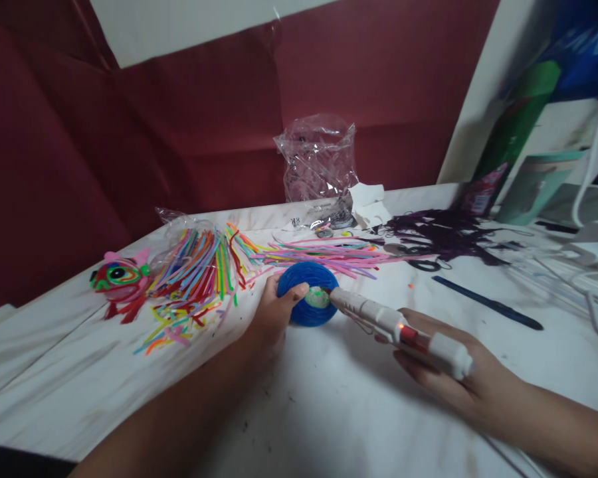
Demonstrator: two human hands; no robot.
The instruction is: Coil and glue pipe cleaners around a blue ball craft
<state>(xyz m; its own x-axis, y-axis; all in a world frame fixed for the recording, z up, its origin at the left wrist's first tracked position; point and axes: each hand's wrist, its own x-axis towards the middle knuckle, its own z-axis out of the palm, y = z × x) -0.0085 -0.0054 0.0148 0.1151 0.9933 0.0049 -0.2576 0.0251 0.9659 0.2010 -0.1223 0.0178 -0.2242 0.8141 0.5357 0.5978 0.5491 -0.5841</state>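
Blue disc [311,315], left edge in left grip [273,309].

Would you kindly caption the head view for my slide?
Left hand holding a blue disc, right hand a glue gun.

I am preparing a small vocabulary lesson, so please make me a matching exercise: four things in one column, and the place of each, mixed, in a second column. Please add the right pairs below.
Things
1. Blue disc
2. Glue gun
3. Pink figure
4. Purple strands

Places
A. right of the white paper
B. in the right hand
C. left of the coloured strips
D. in the left hand

Pairs: 1-D, 2-B, 3-C, 4-A
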